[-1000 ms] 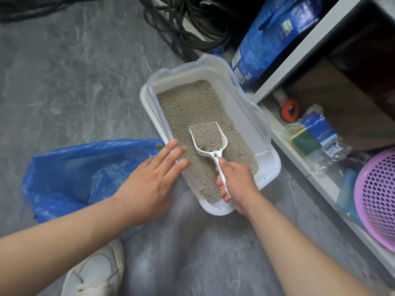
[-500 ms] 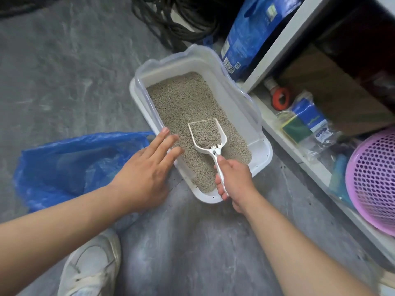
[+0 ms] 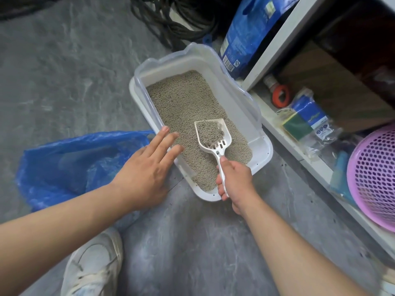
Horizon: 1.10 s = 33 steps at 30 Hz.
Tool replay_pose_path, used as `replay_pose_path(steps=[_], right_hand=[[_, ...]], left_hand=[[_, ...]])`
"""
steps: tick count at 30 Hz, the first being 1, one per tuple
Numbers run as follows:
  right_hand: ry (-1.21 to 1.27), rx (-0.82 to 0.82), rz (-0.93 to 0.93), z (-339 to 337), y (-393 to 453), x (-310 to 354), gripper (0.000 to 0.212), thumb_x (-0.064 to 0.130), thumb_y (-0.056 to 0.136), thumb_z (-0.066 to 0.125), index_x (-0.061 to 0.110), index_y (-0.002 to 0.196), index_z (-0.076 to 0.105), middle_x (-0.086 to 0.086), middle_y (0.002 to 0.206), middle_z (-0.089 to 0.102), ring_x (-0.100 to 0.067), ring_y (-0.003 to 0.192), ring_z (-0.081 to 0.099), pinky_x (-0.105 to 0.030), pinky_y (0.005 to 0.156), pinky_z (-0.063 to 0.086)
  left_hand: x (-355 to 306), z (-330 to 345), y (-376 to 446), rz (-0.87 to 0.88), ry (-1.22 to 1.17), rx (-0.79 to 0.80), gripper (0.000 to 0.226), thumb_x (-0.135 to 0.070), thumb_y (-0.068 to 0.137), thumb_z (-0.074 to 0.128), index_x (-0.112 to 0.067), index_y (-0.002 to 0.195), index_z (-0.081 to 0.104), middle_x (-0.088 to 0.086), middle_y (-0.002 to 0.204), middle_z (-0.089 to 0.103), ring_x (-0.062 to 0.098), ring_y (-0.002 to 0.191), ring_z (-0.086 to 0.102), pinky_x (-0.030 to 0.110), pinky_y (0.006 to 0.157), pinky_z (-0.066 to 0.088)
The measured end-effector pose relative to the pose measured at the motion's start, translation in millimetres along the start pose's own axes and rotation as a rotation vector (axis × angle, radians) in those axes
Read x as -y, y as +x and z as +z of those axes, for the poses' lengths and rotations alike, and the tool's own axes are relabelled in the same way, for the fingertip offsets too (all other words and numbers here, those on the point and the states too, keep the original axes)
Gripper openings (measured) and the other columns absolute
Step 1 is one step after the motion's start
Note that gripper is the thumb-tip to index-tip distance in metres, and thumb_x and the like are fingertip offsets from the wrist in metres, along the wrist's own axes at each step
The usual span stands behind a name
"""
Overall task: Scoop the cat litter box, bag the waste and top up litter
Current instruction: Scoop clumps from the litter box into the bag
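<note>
A white litter box (image 3: 264,146) with a clear rim guard sits on the grey floor, filled with beige litter (image 3: 183,103). My right hand (image 3: 235,180) grips the handle of a white slotted scoop (image 3: 211,135), whose bowl holds litter just above the bed. My left hand (image 3: 147,169) lies flat with straight fingers on the box's near left rim. A blue plastic bag (image 3: 70,165) lies open on the floor left of the box. A blue litter sack (image 3: 250,28) leans behind the box.
A white shelf unit (image 3: 275,50) runs along the right, holding a cardboard box, packaged sponges (image 3: 307,122) and a pink perforated basket (image 3: 376,180). Black coiled cables (image 3: 181,16) lie at the back. My white shoe (image 3: 94,265) is at the bottom.
The scoop has tilted and some litter has sifted out, baring the slots near the handle. My left hand stays on the rim.
</note>
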State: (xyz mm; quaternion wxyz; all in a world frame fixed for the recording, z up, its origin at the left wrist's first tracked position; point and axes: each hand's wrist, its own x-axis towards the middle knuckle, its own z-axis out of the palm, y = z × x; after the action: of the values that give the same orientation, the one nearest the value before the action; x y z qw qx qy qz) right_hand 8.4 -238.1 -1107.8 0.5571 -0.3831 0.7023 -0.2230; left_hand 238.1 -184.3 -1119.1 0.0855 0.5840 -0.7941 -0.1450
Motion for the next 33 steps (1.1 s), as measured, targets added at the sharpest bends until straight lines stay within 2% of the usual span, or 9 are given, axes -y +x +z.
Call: replay_pose_path(steps=[8, 16, 21, 33], right_hand=[[0.015, -0.009, -0.017, 3.4, -3.8, -2.9, 0.040, 0.041, 0.102, 0.053, 0.004, 0.090, 0.062, -0.007, 0.061, 0.055, -0.017, 0.040, 0.042, -0.022, 0.036, 0.033], [0.028, -0.010, -0.010, 3.1, -4.8, 1.2, 0.043, 0.042, 0.102, 0.054, 0.001, 0.095, 0.062, -0.009, 0.064, 0.055, -0.018, 0.041, 0.042, -0.022, 0.037, 0.032], [0.043, -0.011, -0.020, 2.9, -6.3, 0.3, 0.039, 0.043, 0.101, 0.055, 0.006, 0.091, 0.063, -0.009, 0.065, 0.055, -0.019, 0.042, 0.042, -0.023, 0.037, 0.033], [0.048, -0.025, 0.009, 0.1, -10.6, -2.8, 0.038, 0.041, 0.102, 0.054, 0.006, 0.091, 0.063, -0.008, 0.063, 0.055, -0.017, 0.040, 0.041, -0.023, 0.037, 0.031]], left_hand=[[0.5, -1.2, -1.8, -0.007, 0.007, 0.006, 0.091, -0.022, 0.065, 0.065, -0.015, 0.148, 0.030, 0.012, 0.166, 0.021, 0.031, 0.157, 0.003, 0.050, 0.107, 0.046], [-1.1, -2.5, -2.3, -0.011, 0.017, 0.002, 0.088, -0.022, 0.067, 0.068, -0.015, 0.147, 0.033, 0.014, 0.165, 0.023, 0.032, 0.157, 0.005, 0.049, 0.108, 0.046], [-1.6, -2.6, -2.0, -0.014, 0.026, 0.001, 0.087, -0.021, 0.067, 0.066, -0.014, 0.147, 0.033, 0.014, 0.165, 0.023, 0.032, 0.157, 0.005, 0.050, 0.109, 0.045], [-3.0, -4.3, -2.4, -0.012, 0.039, -0.004, 0.088, -0.018, 0.064, 0.066, -0.015, 0.146, 0.033, 0.014, 0.164, 0.026, 0.033, 0.157, 0.008, 0.048, 0.108, 0.045]])
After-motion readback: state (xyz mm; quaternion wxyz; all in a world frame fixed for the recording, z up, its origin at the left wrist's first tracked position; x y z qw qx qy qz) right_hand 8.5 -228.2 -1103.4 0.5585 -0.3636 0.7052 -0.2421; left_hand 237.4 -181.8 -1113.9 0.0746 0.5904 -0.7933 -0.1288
